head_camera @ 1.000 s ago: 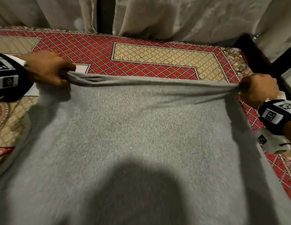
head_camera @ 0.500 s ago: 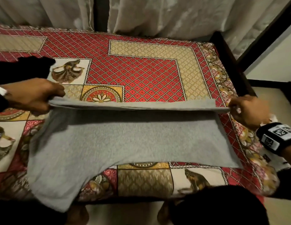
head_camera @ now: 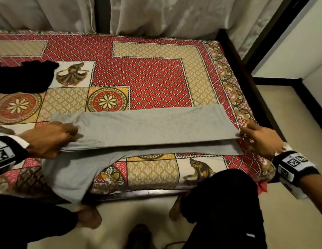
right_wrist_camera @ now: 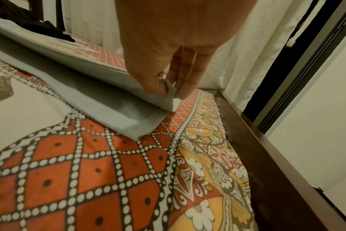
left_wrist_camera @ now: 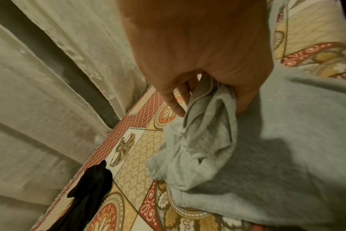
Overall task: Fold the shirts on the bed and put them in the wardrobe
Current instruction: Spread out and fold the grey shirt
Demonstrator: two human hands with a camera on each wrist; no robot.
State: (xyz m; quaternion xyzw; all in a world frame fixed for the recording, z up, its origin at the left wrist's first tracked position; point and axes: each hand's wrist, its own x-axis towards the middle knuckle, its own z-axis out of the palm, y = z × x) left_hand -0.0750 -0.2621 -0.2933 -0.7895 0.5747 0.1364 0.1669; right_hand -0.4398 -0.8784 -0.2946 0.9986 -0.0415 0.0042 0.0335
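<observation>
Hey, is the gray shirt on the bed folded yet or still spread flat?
Partly folded: the gray shirt is doubled over lengthwise, both hands holding the top layer; one sleeve hangs off the bed.

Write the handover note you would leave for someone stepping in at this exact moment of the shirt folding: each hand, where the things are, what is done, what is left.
Left hand: grips the bunched end of the grey shirt.
Right hand: pinches the shirt's other corner, just above the bed.
Grey shirt: folded once lengthwise near the bed's front edge, top layer not yet flat; one sleeve hangs over the edge.
Black garment: lies unfolded, far left on the bed.
Done: first fold of the grey shirt.
Left: lay it flat, finish folding, fold the black one, carry both to the wardrobe, which is not in view.
</observation>
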